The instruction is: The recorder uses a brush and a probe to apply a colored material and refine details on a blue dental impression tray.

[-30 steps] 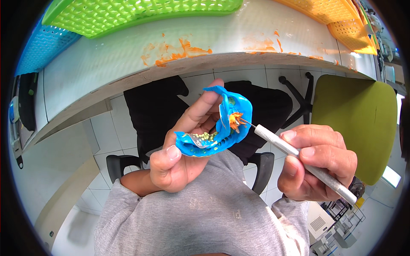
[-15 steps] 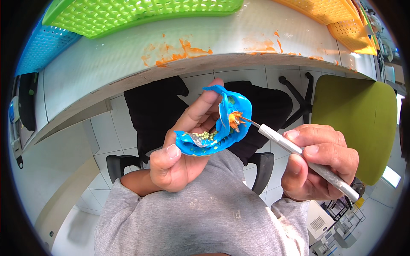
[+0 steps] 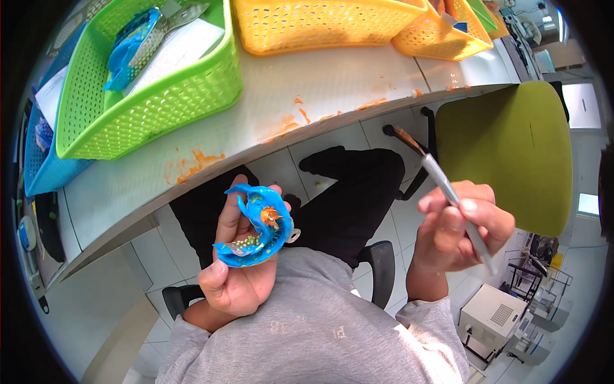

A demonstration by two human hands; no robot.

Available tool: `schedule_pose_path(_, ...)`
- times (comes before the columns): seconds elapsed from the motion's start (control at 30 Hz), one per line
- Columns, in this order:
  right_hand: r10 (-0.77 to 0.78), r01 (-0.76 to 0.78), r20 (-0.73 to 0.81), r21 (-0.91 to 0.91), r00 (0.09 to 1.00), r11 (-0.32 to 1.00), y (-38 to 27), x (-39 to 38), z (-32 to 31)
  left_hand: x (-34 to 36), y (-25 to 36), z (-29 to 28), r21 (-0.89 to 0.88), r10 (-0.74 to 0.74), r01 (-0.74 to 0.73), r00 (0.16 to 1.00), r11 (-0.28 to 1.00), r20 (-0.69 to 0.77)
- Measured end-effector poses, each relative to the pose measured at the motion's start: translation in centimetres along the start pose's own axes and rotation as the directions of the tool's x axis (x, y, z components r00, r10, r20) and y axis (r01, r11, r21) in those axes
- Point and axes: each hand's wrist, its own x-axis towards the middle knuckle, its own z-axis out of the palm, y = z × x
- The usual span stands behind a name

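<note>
My left hand (image 3: 242, 288) is closed around a blue dental impression (image 3: 280, 238), holding it hollow side up in front of my lap. Pale green dots show along its metal tray, and a jagged orange lump (image 3: 270, 217) sits inside the curve. To the right, apart from the impression, my right hand (image 3: 457, 233) grips a craft knife (image 3: 440, 176) by its slim metal handle. The knife points up and to the left; motion blurs its thin tip, which looks brownish orange.
Along the far white bench (image 3: 262, 96) stand a green basket (image 3: 160, 118) with another blue impression (image 3: 131, 51) and papers, a blue basket (image 3: 54, 173), and yellow baskets (image 3: 326, 29). Orange smears mark the bench edge. An olive chair (image 3: 505, 153) is at the right, near a boxy machine (image 3: 492, 317).
The knife tip has come out of the orange lump, and my right hand has drawn it away to the right. The view has shifted, showing more of the green basket's inside.
</note>
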Motion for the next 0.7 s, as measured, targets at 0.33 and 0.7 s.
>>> schedule_pose_path(0.33,0.003,0.022,0.174,-0.142,0.985,0.990,2.0,0.0,-0.7,-0.4,-0.9,1.0,-0.012,-0.060,0.059,0.988,0.998,-0.141)
schedule_pose_path(0.7,-0.162,0.273,0.312,-0.356,0.936,0.894,2.1,-0.4,-0.9,-0.4,-0.6,0.8,0.060,-0.088,0.094,0.991,0.994,-0.100)
